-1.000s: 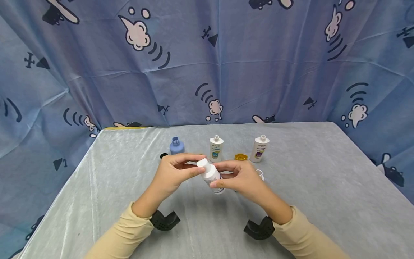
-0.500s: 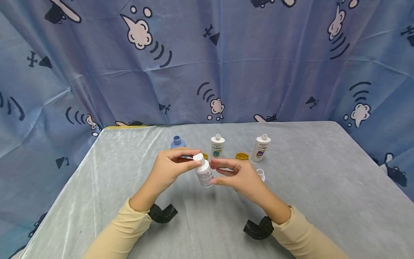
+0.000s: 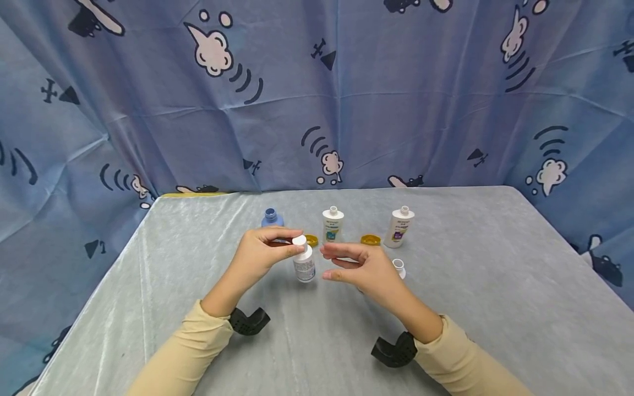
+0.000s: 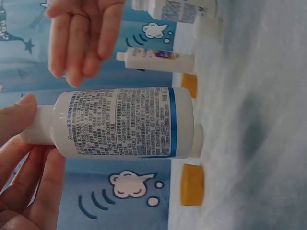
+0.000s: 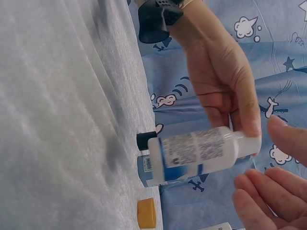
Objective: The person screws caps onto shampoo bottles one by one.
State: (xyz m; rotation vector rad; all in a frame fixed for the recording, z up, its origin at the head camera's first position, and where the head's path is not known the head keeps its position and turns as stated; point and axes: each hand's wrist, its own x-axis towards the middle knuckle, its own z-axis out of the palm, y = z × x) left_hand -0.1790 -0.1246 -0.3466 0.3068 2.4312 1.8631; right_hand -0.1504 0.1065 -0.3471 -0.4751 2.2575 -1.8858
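Pinched by its white cap between my left thumb and fingers, a small white lotion bottle hangs upright just above the table. My left hand grips only the cap end. Dense small print and a blue band show on the bottle in the left wrist view. To the right of it, my right hand holds nothing; its fingers are extended, thumb apart, a short way from the bottle. The right wrist view shows the bottle with its base toward the table.
Behind stand an uncapped blue bottle and two uncapped white bottles, one in the middle and one to the right. Two yellow caps lie near them. Another white bottle is partly behind my right hand. A black cap sits by the blue bottle.
The bottle has moved left and swung from tilted to upright in my left hand. My right fingers have let go of its body and now stand apart from it.
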